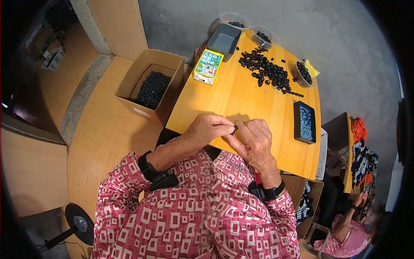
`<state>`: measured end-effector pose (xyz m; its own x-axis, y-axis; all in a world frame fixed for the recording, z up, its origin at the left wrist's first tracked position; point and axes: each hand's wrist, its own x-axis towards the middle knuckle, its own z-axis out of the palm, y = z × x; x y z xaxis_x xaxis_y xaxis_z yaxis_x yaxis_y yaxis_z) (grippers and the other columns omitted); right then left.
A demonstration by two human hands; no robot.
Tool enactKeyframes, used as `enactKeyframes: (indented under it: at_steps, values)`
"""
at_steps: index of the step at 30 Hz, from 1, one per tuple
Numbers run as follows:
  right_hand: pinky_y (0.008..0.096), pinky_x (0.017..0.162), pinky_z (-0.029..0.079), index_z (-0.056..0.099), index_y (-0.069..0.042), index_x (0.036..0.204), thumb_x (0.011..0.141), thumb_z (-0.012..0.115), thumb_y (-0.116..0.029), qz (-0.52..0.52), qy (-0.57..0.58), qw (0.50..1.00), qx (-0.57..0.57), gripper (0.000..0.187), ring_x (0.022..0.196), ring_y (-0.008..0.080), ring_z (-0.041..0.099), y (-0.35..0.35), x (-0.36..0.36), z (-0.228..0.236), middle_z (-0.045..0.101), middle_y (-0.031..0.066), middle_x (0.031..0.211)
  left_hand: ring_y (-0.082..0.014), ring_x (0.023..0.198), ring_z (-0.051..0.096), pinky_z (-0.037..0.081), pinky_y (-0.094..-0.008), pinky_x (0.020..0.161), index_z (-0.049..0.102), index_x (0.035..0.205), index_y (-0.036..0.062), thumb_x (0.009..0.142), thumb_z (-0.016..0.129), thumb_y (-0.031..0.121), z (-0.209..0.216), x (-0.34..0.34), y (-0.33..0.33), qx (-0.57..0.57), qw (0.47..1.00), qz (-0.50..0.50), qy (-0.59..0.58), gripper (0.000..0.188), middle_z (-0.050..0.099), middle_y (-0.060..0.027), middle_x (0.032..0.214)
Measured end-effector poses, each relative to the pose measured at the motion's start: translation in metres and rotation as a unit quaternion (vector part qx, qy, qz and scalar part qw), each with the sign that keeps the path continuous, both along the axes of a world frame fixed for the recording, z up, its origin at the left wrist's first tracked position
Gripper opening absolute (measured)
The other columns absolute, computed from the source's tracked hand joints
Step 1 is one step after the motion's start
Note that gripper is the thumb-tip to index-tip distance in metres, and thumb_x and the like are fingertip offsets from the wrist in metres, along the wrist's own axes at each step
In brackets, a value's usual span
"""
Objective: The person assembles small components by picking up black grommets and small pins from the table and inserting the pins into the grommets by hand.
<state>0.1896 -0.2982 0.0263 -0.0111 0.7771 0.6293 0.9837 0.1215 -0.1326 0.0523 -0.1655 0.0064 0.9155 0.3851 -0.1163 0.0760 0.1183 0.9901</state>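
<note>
Pinching a small black part (233,130) between the fingertips of the left hand (205,129) and the right hand (256,140), with both grips narrow and meeting at a single spot above the near side of the table (202,101). Possibly holding more than one piece there, but not being able to tell, with fingers covering most of it. Ideally steadying with one hand while pressing or turning lightly with the other, since probably losing alignment by forcing both at once. Better squeezing just enough to prevent slipping, bringing thumbs and forefingers square to each other, and leaving a small gap between the nails for watching the contact from above. Preferably working over the tabletop rather than over the lap, so as to be catching any dropped piece on wood. As for place, lying right between the two hands: touching the left thumb and forefinger on one side, and apparently meeting the right fingertips on the other. Facing a loose pile (276,74) of dark parts farther up the table, well apart from the fingers. Having a black tray (297,125) of small pale pieces off to the right of the right hand, also well apart, and a carton (134,77) of more dark parts beyond the left hand, beside the table.
</note>
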Motion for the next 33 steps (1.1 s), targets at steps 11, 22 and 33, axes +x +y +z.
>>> enactKeyframes:
  at_steps: [11,22,33]
  values:
    - [0.0388,0.061,0.043,0.061,-0.006,0.075,0.073,0.077,-0.019,0.006,-0.002,1.000,0.029,0.021,0.063,0.0268,0.056,-0.005,0.006,-0.007,0.056,0.0078,0.069,-0.0122,0.092,0.061,0.047,-0.0273,0.082,0.069,0.099,-0.0027,0.089,0.064,0.017,-0.017,0.011,0.003,-0.026,0.999,-0.012,-0.042,0.022,0.067,-0.0049,0.096]
    - [0.0371,0.073,0.044,0.060,-0.006,0.083,0.077,0.070,-0.027,0.001,0.007,1.000,0.000,0.024,0.079,0.0255,0.055,-0.011,0.002,-0.020,0.054,0.0079,0.080,-0.0113,0.083,0.064,0.051,-0.0217,0.075,0.069,0.102,-0.0026,0.090,0.066,0.014,-0.010,0.004,0.000,-0.085,0.996,0.014,0.002,0.020,0.069,-0.0057,0.093]
    - [0.0348,0.070,0.042,0.057,-0.010,0.078,0.079,0.066,-0.034,-0.017,-0.020,0.998,0.054,0.026,0.075,0.0230,0.054,0.001,0.008,-0.029,0.053,0.0052,0.076,-0.0130,0.080,0.065,0.053,-0.0242,0.074,0.064,0.104,-0.0025,0.092,0.064,0.015,0.004,0.005,-0.001,-0.154,0.988,-0.009,-0.012,0.021,0.067,-0.0064,0.094]
